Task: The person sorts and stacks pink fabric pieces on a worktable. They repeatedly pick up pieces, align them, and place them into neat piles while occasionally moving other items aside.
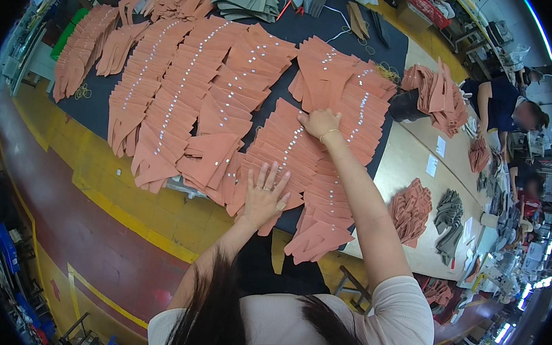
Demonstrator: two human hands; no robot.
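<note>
Left hand (265, 194) lies flat, fingers spread, on the near end of a fanned row of salmon pieces (290, 157); right hand (319, 122) presses fingertips on that row's far end, holding nothing. Looks like the spreading/aligning step; the next move likely calls for sliding pieces without disturbing the overlap. More rows crowd the row's left, table edge (155, 224) sits just below it, dark cloth (329, 31) shows beyond.

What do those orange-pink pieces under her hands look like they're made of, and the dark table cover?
The orange-pink pieces look like thin, matte fabric or synthetic leather: flat, limp, overlapping in rows, each with a small white tag. The dark cover looks like soft matte cloth or felt; it shows no shine.
</note>
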